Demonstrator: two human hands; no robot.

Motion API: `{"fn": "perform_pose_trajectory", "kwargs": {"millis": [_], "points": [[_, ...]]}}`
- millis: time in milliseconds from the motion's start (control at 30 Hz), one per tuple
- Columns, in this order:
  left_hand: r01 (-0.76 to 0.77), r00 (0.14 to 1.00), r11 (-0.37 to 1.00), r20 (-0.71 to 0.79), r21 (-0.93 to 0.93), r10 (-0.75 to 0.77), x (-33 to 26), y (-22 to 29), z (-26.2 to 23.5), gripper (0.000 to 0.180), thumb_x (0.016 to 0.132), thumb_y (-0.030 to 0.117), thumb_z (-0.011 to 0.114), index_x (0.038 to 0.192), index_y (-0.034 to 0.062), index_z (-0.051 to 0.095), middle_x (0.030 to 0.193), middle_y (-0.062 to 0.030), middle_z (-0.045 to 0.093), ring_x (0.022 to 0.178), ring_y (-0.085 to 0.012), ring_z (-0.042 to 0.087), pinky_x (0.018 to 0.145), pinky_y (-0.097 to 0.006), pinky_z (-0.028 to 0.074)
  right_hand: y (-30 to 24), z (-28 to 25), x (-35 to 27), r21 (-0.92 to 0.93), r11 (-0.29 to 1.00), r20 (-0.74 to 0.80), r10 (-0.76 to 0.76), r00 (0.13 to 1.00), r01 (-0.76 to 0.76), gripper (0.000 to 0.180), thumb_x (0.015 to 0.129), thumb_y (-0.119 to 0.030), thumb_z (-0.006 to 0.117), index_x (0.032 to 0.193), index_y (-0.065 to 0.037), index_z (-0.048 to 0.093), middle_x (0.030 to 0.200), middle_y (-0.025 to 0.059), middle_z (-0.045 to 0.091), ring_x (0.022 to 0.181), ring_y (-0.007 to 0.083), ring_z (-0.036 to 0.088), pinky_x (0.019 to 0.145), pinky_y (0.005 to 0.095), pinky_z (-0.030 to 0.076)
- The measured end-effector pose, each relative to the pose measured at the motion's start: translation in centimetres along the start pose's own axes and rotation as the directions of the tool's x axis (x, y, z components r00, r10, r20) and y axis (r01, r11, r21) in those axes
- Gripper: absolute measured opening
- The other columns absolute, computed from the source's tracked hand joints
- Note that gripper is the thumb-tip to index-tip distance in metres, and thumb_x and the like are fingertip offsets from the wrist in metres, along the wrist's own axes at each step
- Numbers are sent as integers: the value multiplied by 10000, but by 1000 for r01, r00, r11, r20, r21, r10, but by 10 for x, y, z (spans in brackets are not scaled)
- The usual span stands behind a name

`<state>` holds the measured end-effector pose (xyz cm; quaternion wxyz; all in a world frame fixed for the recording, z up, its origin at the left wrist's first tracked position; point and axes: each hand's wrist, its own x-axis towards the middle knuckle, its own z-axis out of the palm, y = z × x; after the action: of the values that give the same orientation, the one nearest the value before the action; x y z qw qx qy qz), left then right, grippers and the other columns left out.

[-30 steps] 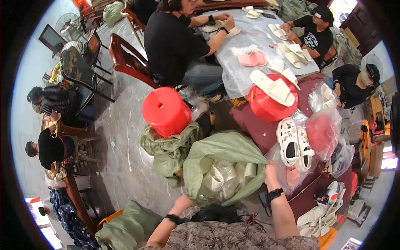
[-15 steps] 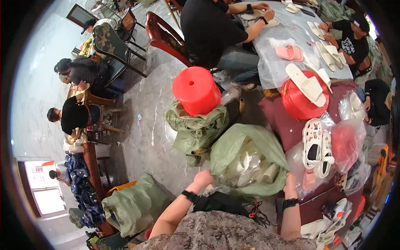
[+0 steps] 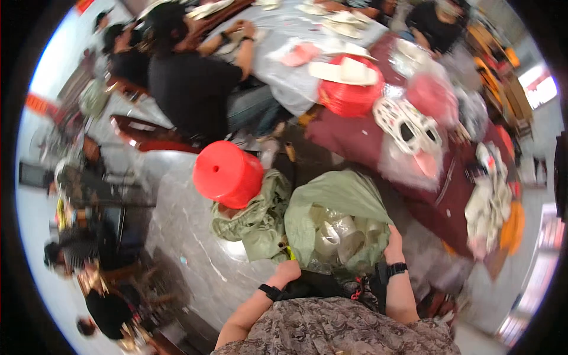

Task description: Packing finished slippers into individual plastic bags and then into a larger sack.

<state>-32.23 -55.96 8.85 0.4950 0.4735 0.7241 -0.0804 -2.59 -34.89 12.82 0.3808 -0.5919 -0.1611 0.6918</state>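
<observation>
Between my hands stands a green woven sack [image 3: 313, 201], its mouth spread toward me. Clear-wrapped white slippers [image 3: 349, 239] lie inside it. My left hand [image 3: 288, 271] is closed at the sack's near left edge. Along the right edge, my right hand [image 3: 394, 242] grips the fabric, fingers partly hidden by it. Both wrists carry black bands. A small yellow thing [image 3: 290, 252] shows just beyond my left hand; motion blur hides what it is.
Left of the sack, a red plastic stool [image 3: 228, 174] rests upside down or stacked on another green sack [image 3: 260, 236]. A dark red table [image 3: 349, 139] holds white clogs [image 3: 408, 127] and a red twine roll [image 3: 350, 94]. A person in black [image 3: 189, 89] sits at the far table.
My view has swung to the right, so the tables and people appear shifted and turned. Both hands remain at the sack's edges; the sack appears slightly further left.
</observation>
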Motion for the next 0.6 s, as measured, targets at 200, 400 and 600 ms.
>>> {"fn": "perform_pose_trajectory", "kwargs": {"millis": [200, 400, 600], "points": [[-220, 972, 936, 140, 274, 188, 7, -31, -14, 258, 804, 211, 524, 902, 16, 661, 925, -231, 669, 892, -406, 647, 778, -489, 514, 91, -70, -26, 417, 905, -185, -6, 983, 85, 297, 946, -210, 483, 1128, -11, 609, 1095, 98, 650, 959, 252, 631, 840, 381, 511], [-268, 950, 860, 270, 435, 159, 10, -35, -23, 309, 790, 224, 526, 961, 20, 682, 979, -234, 670, 965, -395, 638, 849, -471, 505, 178, -112, -81, 627, 764, -357, 111, 927, 150, 309, 960, -204, 468, 1165, -11, 594, 1110, 116, 651, 966, 282, 632, 843, 409, 513], [-333, 930, 740, 334, 585, 154, 28, -16, 1, 319, 792, 230, 520, 961, 19, 690, 979, -238, 669, 952, -394, 642, 838, -470, 506, 250, -157, -66, 102, 967, -390, -177, 904, 233, 274, 948, -214, 526, 1110, -24, 639, 1058, 67, 661, 916, 191, 629, 757, 361, 507]]}}
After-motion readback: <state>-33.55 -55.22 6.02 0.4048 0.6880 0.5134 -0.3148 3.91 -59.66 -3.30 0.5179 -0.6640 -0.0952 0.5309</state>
